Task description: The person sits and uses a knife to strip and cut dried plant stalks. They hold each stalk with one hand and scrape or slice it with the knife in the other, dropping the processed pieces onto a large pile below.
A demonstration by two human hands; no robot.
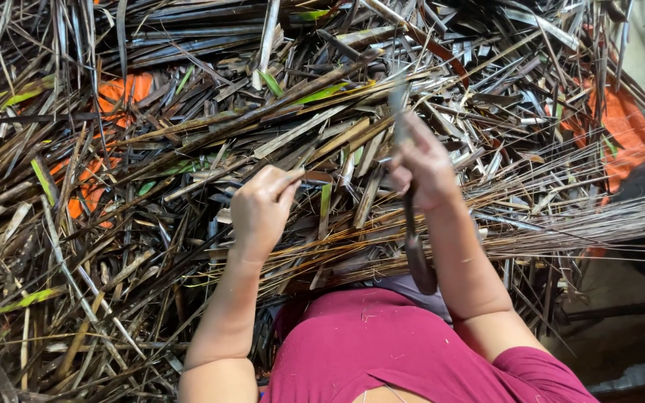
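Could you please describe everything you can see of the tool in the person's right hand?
The tool is a long, narrow, dark implement, seemingly a knife with a worn handle. The right hand grips it around the middle. Its lower end hangs down beside the forearm towards the magenta shirt; its upper end, blurred, points up over the pile of dry leaf strips. Its material cannot be told for certain. The left hand does not touch it.

Beyond the fingers [287, 179], a deep heap of dry palm strips [188, 149] covers an orange sheet [125, 93] (showing only in patches) underneath.
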